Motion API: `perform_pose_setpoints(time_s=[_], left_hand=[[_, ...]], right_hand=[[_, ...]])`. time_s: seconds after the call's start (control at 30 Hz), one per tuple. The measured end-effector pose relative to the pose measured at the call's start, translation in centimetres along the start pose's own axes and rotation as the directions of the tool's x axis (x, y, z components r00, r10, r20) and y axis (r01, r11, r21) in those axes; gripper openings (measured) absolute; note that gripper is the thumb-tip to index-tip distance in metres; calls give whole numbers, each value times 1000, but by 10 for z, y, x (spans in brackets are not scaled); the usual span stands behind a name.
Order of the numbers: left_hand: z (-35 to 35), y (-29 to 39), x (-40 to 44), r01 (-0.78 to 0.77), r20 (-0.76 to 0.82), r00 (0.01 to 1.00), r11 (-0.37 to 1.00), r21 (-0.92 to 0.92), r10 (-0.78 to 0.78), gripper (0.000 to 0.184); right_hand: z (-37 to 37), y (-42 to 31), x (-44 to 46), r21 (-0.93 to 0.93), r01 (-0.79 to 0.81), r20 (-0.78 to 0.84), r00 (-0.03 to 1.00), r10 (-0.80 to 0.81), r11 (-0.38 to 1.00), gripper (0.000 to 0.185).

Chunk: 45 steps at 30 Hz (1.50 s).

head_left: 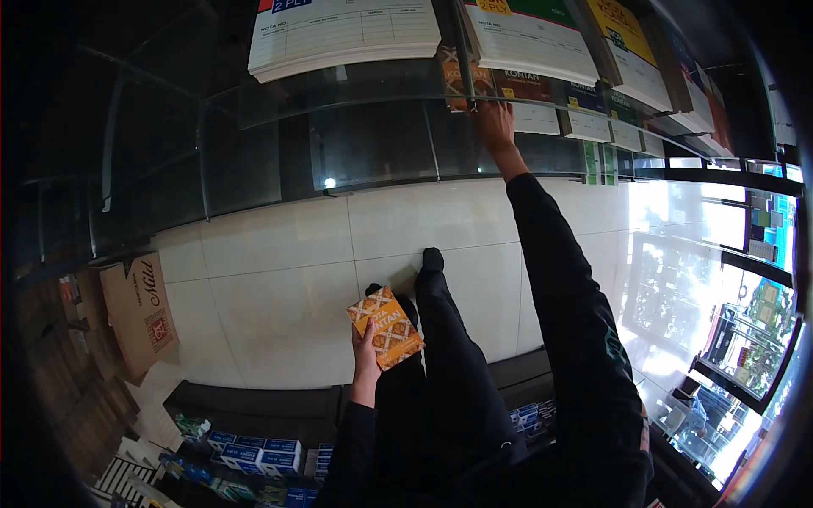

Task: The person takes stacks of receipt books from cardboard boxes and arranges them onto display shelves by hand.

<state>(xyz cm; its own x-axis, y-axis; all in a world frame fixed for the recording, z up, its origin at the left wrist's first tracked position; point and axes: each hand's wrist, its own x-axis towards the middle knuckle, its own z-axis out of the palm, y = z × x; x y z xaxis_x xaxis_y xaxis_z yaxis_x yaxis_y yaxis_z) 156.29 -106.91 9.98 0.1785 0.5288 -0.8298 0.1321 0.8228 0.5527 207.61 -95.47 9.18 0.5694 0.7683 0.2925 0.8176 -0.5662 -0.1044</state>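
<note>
My left hand (pixel 366 356) is closed around an orange patterned receipt book (pixel 391 326) marked "Nota Kontan", held low above my legs and the floor. My right arm stretches forward to a glass shelf unit. There my right hand (pixel 495 127) is closed at the near corner of another orange receipt book (pixel 461 80) on the lower level. The upper glass shelf edge partly covers its fingertips. Beside that book lies a brown receipt book stack (pixel 523 89).
Thick receipt pads (pixel 347 38) lie in stacks on the upper glass shelf (pixel 381 100). A cardboard carton (pixel 140 317) stands on the tiled floor (pixel 279 313) at left. Behind my legs, a low dark shelf (pixel 262 406) holds blue and white boxes (pixel 279 457). Bright windows (pixel 677 245) are at right.
</note>
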Motion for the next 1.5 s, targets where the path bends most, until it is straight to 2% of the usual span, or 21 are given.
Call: perform_pose_setpoints(time_s=[0.07,0.2,0.23,0.33,0.43,0.53,0.7,0.73,0.8,0.83,0.87,0.9,0.97,1.03,1.1,1.13,1.23,1.27,1.37,1.47,1.5], left_hand=[[4,0,-3,-3,15,1000,997,-78,5,53],[3,4,-5,18,7,1000,1000,26,-19,52],[4,3,-5,15,38,999,1000,-26,-14,51],[7,-1,-4,1,88,996,991,-136,11,48],[9,1,-3,-10,83,996,990,-142,22,47],[9,1,-2,11,100,995,988,-153,4,48],[8,-4,5,-21,82,996,977,-211,39,51],[12,6,1,43,119,993,955,-292,-8,52],[19,28,-5,168,203,976,879,-447,-84,55],[22,32,-1,154,216,974,879,-452,-60,55],[26,34,4,140,228,973,878,-458,-36,56],[30,38,9,125,240,971,877,-463,-12,57],[39,50,21,124,316,948,862,-492,44,61],[53,74,25,77,371,921,875,-478,121,59],[66,96,31,-21,349,915,888,-459,202,55],[74,111,27,-83,349,899,884,-461,266,51],[85,136,26,-226,315,882,902,-368,350,50],[90,143,22,-216,320,877,888,-405,359,49],[96,143,27,-336,294,852,883,-328,434,49],[96,133,31,-364,272,849,875,-320,453,50],[98,133,30,-358,274,850,875,-325,450,51]], right_hand=[[5,6,1,13,-15,56,998,14,1000,30],[-6,-4,11,-34,-52,188,981,57,998,35],[-3,-4,13,-58,-53,211,975,64,997,38],[-2,-7,11,66,-40,3,999,40,997,42],[-1,-6,9,69,-20,-2,1000,20,997,42],[1,-6,6,-13,1,6,1000,-1,1000,42],[-5,-8,-1,-118,89,-92,991,-100,989,45],[-9,-14,-8,-139,100,-98,989,-114,985,46],[-18,-36,-40,88,15,-96,995,-6,996,41],[-26,-48,-62,201,-27,-85,995,45,979,38],[-46,-62,-84,468,-118,123,990,68,876,34],[-68,-76,-108,670,-251,324,945,29,698,31],[-94,-103,-161,708,-356,468,883,-27,611,29],[-112,-122,-206,676,-551,617,786,33,489,29],[-130,-138,-233,682,-651,665,742,87,335,31],[-133,-147,-245,742,-633,621,773,128,223,30],[-153,-165,-249,758,-613,579,790,201,226,31],[-148,-167,-254,758,-580,541,815,209,298,36],[-153,-167,-251,747,-498,447,867,222,440,37],[-163,-161,-248,742,-669,660,716,227,-48,36],[-164,-158,-245,750,-655,655,716,243,-92,36]])
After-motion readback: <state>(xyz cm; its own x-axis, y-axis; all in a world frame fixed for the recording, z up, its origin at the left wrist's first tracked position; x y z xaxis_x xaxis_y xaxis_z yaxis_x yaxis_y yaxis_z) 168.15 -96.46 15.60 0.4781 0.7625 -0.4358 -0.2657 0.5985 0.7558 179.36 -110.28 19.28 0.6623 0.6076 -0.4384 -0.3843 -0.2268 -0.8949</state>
